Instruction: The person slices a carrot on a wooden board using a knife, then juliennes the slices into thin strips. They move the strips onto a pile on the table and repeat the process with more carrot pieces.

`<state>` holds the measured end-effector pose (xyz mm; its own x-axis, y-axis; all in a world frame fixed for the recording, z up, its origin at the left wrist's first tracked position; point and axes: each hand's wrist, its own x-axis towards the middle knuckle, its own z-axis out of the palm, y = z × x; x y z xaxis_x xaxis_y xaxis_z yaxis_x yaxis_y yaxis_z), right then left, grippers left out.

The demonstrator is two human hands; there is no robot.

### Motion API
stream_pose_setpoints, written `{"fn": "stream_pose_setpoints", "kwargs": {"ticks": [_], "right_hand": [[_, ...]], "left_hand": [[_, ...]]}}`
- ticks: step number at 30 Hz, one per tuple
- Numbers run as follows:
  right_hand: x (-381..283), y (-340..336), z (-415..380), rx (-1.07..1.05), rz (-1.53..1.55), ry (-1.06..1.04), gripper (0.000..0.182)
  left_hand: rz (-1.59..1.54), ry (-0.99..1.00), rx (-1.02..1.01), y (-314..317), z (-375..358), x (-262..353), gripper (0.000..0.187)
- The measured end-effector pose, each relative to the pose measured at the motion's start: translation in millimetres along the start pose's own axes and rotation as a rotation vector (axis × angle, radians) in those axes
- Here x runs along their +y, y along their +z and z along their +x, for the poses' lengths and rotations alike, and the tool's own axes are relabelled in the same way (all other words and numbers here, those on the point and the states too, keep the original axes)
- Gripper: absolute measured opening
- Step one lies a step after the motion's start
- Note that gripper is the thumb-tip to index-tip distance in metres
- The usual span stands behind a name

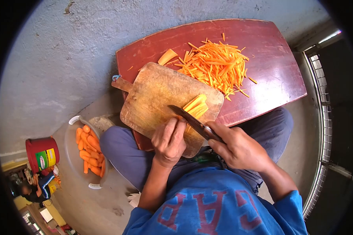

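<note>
My right hand (pixel 237 147) is wrapped round the handle of a dark-bladed knife (pixel 190 118), whose blade lies over the wooden cutting board (pixel 153 94). Thin carrot slices (pixel 196 105) rest on the board just beyond the blade. My left hand (pixel 170 141) is at the board's near edge with its fingers bent together by the blade; what they press or hold is mostly hidden. Behind the board, a heap of carrot strips (pixel 219 64) lies on the red table (pixel 270 74), with a larger carrot piece (pixel 167 56) to its left.
A clear tub (pixel 71 150) of peeled carrots (pixel 91 150) stands on the floor at left. Beyond it are a red bucket (pixel 32 154) and another person (pixel 37 190). A wall (pixel 66 58) runs behind the table; a metal-framed door (pixel 323 117) is at right.
</note>
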<state>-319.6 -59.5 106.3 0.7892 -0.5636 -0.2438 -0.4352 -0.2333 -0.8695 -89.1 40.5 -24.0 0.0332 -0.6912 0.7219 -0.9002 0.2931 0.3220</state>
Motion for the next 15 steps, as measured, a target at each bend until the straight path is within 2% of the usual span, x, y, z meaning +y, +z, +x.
{"fn": "stream_pose_setpoints", "kwargs": {"ticks": [3,6,9,12,15], "right_hand": [[17.1,17.1,23.8,0.008,0.01,-0.07,0.032],[27.0,27.4,38.9,-0.044,0.004,0.001,0.037],[32.1,24.0,44.5,-0.031,-0.02,-0.063,0.034],[26.7,16.5,39.2,0.071,0.043,-0.192,0.035],[14.8,-0.8,22.7,0.098,0.008,-0.177,0.038]], "left_hand": [[-0.002,-0.023,0.003,1.0,-0.7,0.6,0.036],[-0.01,-0.027,0.009,1.8,0.0,0.7,0.036],[0.009,-0.012,0.025,3.0,1.7,2.1,0.036],[0.038,0.008,0.033,3.5,2.9,0.6,0.037],[0.04,-0.009,0.022,-1.0,1.4,-0.8,0.038]]}}
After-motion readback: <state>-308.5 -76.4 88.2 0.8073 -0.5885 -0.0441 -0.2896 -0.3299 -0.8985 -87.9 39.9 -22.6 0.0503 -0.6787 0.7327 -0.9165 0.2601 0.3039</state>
